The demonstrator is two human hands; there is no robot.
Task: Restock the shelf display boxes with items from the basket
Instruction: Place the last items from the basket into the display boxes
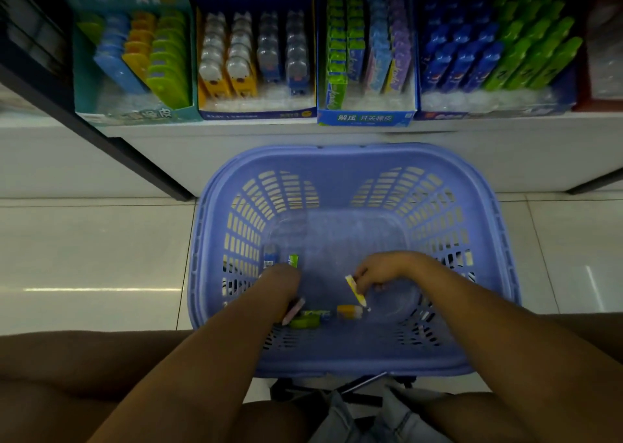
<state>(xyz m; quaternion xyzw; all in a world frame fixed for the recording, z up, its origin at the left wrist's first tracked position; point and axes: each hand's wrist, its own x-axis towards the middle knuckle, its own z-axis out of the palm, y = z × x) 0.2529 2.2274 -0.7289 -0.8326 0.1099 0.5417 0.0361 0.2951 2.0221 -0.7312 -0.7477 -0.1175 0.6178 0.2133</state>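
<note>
Yellow packet (354, 289), pinched in the right hand (377, 272) low inside the purple basket (337, 159) on the floor (101, 257); left hand (281, 284) alongside among loose packets (305, 321), grip not discernible; stocked display boxes (365, 119) on the shelf (236, 146) beyond.

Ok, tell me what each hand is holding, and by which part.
Right hand pinches the slim yellow pack near its upper end. Left hand: fingers hidden, so cannot tell.

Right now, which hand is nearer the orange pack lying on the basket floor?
Right. The right hand, pinching a yellow pack, is just beyond and right of the orange pack; the left hand, holding other packs, is farther left.
</note>
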